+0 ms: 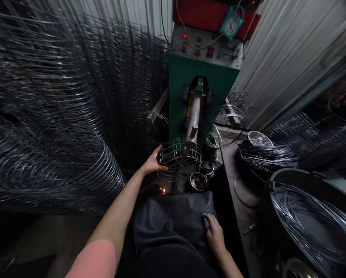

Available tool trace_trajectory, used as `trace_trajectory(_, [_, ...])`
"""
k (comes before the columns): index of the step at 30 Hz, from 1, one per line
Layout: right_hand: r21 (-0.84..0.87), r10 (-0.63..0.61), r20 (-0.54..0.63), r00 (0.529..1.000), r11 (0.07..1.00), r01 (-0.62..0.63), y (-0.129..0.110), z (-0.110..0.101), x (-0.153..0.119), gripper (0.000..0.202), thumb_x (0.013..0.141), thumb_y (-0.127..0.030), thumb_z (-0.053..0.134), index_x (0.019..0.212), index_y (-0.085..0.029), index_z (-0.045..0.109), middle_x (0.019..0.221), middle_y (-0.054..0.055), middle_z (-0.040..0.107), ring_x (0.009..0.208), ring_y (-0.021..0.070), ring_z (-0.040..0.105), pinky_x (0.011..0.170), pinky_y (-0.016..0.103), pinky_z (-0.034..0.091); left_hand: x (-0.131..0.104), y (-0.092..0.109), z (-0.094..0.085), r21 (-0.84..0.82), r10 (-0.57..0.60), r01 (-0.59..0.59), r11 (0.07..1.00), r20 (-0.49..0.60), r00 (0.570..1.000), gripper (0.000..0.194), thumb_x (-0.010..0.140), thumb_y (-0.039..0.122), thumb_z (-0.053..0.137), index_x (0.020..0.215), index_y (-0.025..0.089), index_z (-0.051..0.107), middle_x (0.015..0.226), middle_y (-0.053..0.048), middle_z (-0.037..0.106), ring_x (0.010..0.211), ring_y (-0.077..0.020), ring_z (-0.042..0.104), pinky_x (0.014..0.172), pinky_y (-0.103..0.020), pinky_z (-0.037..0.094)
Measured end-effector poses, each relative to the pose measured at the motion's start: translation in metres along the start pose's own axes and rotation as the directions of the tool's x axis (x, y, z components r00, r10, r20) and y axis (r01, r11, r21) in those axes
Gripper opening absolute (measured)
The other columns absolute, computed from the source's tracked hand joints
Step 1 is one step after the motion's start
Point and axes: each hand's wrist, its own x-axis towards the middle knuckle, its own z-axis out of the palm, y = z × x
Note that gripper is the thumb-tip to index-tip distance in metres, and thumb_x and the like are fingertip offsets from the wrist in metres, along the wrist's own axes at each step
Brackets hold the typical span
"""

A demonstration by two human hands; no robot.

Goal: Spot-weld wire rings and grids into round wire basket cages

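Observation:
My left hand [152,163] grips the left side of a round wire basket [180,154], thumb and fingers around its rim. The basket sits under the end of a metal electrode arm [194,119] that juts from a green machine [177,88]. My right hand [214,232] is closed near the dark apron [178,212] over my lap; a short, thin dark piece pokes out above its fingers, too small to name. Below the basket an orange spark [163,190] glows. Close to the basket's right stands a small metal bowl [199,181] with bits inside.
Tall stacks of wire frames [83,104] fill the left. On the right, a dark tub [277,173] holds wire rings [294,224], and more rings [270,156] lie behind it. Wire hoops [233,114] hang on a bracket beside the machine. A blue clock [231,25] hangs above.

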Motion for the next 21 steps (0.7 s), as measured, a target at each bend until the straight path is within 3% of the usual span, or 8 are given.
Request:
trace_trajectory(3, [-0.008, 0.021, 0.080, 0.997, 1.000, -0.020, -0.019, -0.007, 0.013, 0.026, 0.082, -0.035, 0.051, 0.099, -0.024, 0.068, 0.094, 0.009, 0.069, 0.089, 0.0255, 0.066, 0.080, 0.038, 0.053, -0.007, 0.011, -0.006, -0.056, -0.009, 0.005, 0.998, -0.076, 0.997, 0.105, 0.051, 0.036, 0.082, 0.138, 0.017, 0.028, 0.140, -0.016, 0.040, 0.129, -0.0287, 0.039, 0.109, -0.043, 0.029])
trace_trajectory(7, [0.048, -0.055, 0.230, 0.972, 0.998, 0.045, -0.089, -0.025, 0.043, 0.033, 0.080, -0.032, 0.057, 0.110, -0.021, 0.063, 0.082, 0.004, 0.069, 0.075, 0.0185, 0.065, 0.070, 0.028, 0.051, -0.032, 0.033, -0.022, 0.133, 0.093, -0.079, 0.988, -0.106, 0.990, 0.098, 0.046, 0.040, 0.084, 0.129, 0.016, 0.039, 0.141, -0.017, 0.037, 0.132, -0.0306, 0.034, 0.110, -0.044, 0.026])
trace_trajectory(10, [0.105, -0.207, 0.456, 0.865, 0.978, 0.178, -0.149, -0.029, 0.074, 0.020, 0.080, -0.027, 0.056, 0.094, -0.020, 0.070, 0.091, 0.003, 0.070, 0.087, 0.0183, 0.063, 0.079, 0.027, 0.048, -0.053, 0.055, -0.026, 0.300, 0.169, -0.162, 0.940, 0.000, 0.986, 0.096, 0.045, 0.040, 0.085, 0.127, 0.014, 0.042, 0.143, -0.020, 0.033, 0.136, -0.0335, 0.026, 0.112, -0.049, 0.019])
trace_trajectory(12, [0.066, -0.180, 0.577, 0.797, 0.983, 0.174, -0.176, -0.021, 0.095, 0.020, 0.080, -0.020, 0.054, 0.092, -0.019, 0.070, 0.088, 0.002, 0.070, 0.082, 0.0168, 0.063, 0.075, 0.025, 0.047, -0.065, 0.071, -0.022, 0.382, 0.167, -0.185, 0.906, 0.080, 0.983, 0.094, 0.046, 0.038, 0.084, 0.128, 0.015, 0.043, 0.144, -0.021, 0.032, 0.136, -0.0361, 0.024, 0.112, -0.054, 0.015])
trace_trajectory(13, [0.017, -0.153, 0.599, 0.786, 0.984, 0.179, -0.183, -0.015, 0.105, 0.021, 0.079, -0.017, 0.054, 0.091, -0.018, 0.071, 0.086, 0.001, 0.071, 0.080, 0.0163, 0.063, 0.074, 0.025, 0.047, -0.070, 0.079, -0.019, 0.412, 0.161, -0.190, 0.891, 0.105, 0.981, 0.094, 0.047, 0.037, 0.083, 0.129, 0.015, 0.042, 0.144, -0.021, 0.032, 0.136, -0.0372, 0.023, 0.111, -0.056, 0.013])
trace_trajectory(15, [-0.152, -0.098, 0.551, 0.828, 0.965, 0.216, -0.189, 0.001, 0.120, 0.021, 0.079, -0.013, 0.053, 0.088, -0.018, 0.071, 0.083, 0.001, 0.071, 0.079, 0.0166, 0.064, 0.072, 0.024, 0.046, -0.076, 0.094, -0.013, 0.458, 0.158, -0.205, 0.865, 0.139, 0.978, 0.093, 0.048, 0.036, 0.082, 0.130, 0.014, 0.042, 0.145, -0.022, 0.030, 0.136, -0.0386, 0.022, 0.111, -0.058, 0.012])
trace_trajectory(18, [-0.416, -0.113, 0.373, 0.921, 0.867, 0.275, -0.184, 0.019, 0.130, 0.020, 0.081, -0.012, 0.055, 0.090, -0.019, 0.071, 0.089, 0.006, 0.070, 0.084, 0.0192, 0.064, 0.074, 0.025, 0.046, -0.078, 0.109, -0.008, 0.503, 0.175, -0.227, 0.834, 0.150, 0.973, 0.091, 0.050, 0.037, 0.080, 0.130, 0.014, 0.043, 0.145, -0.022, 0.030, 0.136, -0.0394, 0.022, 0.110, -0.059, 0.012])
trace_trajectory(21, [-0.469, -0.191, 0.334, 0.923, 0.816, 0.338, -0.174, 0.022, 0.129, 0.023, 0.081, -0.012, 0.058, 0.099, -0.021, 0.069, 0.096, 0.007, 0.069, 0.090, 0.0195, 0.063, 0.076, 0.025, 0.046, -0.074, 0.114, -0.007, 0.510, 0.195, -0.248, 0.824, 0.155, 0.968, 0.090, 0.051, 0.040, 0.079, 0.130, 0.014, 0.044, 0.145, -0.022, 0.030, 0.136, -0.0388, 0.024, 0.110, -0.058, 0.014])
